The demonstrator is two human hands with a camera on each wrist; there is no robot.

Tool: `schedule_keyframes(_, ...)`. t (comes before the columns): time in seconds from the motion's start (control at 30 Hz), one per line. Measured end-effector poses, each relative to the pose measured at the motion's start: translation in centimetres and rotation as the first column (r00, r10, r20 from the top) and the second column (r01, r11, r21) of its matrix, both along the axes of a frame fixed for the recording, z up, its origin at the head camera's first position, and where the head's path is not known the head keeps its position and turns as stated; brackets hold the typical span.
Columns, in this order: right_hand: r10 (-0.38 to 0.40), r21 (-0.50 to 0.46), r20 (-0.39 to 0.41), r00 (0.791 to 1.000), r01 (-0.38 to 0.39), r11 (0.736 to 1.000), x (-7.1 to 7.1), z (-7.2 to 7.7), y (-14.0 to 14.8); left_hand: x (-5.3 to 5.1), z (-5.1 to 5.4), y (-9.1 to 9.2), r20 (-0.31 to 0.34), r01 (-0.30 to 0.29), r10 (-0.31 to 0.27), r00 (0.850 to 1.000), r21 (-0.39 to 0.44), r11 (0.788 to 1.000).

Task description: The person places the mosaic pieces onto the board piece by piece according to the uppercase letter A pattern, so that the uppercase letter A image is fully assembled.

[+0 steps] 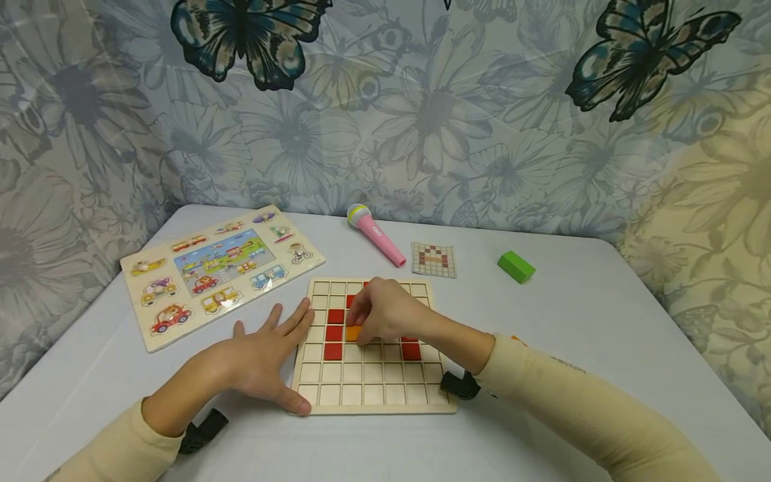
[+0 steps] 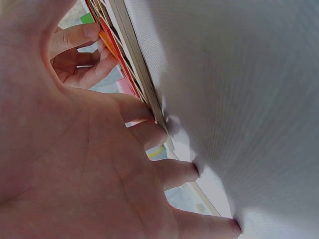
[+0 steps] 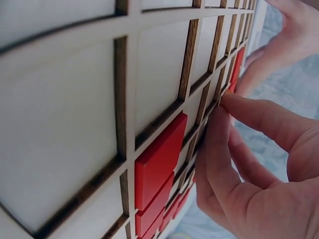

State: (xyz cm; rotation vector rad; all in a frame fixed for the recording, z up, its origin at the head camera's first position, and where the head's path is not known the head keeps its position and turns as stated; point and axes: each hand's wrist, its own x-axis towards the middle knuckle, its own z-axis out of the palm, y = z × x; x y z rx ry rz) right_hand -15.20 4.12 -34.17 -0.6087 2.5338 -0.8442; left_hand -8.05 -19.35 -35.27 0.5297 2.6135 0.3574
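Note:
A wooden grid board (image 1: pixel 373 409) lies flat on the white-covered table, with red square tiles (image 1: pixel 333 351) in several of its cells. My right hand (image 1: pixel 388 311) reaches over the board and pinches an orange tile (image 1: pixel 353 333) between thumb and fingers, just right of a column of red tiles. The same orange tile (image 2: pixel 107 42) shows at those fingertips in the left wrist view. Spread along the board's left edge, my left hand (image 1: pixel 265 358) has straight fingers; its thumb is at the lower left corner. Part of the tile pattern is hidden under my right hand.
A vehicle puzzle board (image 1: pixel 225 331) lies at the back left. Behind the grid board are a pink toy microphone (image 1: pixel 379 239) and a small pattern card (image 1: pixel 434 260). A green block (image 1: pixel 516 266) sits to the right. A bit of orange (image 1: pixel 519 341) peeks out behind my right sleeve.

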Motion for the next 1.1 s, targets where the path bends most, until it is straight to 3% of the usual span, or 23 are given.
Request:
schedule_keyframes(0.37,-0.009,-0.005,-0.022,1.0,0.009,1.0,0.08,-0.18,-0.01,0.06,0.11,0.01,-0.001,-0.001,0.001,1.0,0.0,1.0)
schedule_keyframes(1.1,-0.003,-0.058,0.031,1.0,0.005,0.998,-0.15,-0.2,0.37,0.09,0.11,-0.01,-0.005,0.004,-0.004,1.0,0.002,1.0)
